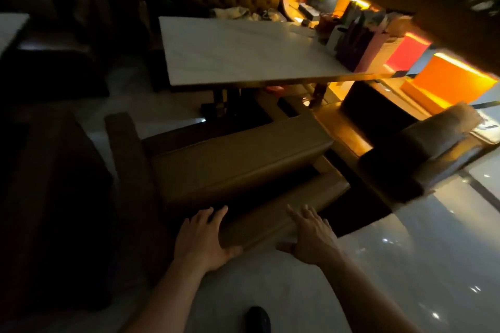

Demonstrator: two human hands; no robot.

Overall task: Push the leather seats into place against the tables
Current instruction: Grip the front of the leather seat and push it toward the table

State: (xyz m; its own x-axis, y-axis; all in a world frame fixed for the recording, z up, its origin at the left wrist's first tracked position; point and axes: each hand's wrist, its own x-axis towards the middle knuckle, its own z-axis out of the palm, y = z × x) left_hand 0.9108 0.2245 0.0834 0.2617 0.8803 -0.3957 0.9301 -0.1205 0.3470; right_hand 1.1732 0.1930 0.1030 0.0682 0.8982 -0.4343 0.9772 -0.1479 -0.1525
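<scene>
Shoe (258, 319) on floor (297, 292), nearest. Left hand (201, 240) and right hand (311, 238) flat on near backrest of leather seat (238, 162), fingers straight, holding nothing. Seat askew, gap to bench (243, 51) beyond. Step: pushing. Next: steady shove forward, squaring seat to bench edge.

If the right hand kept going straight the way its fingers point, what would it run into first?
The right hand already lies on the tan seat's backrest. Straight on, it would likely slide over that and meet the seat cushion; depth is unclear.
</scene>
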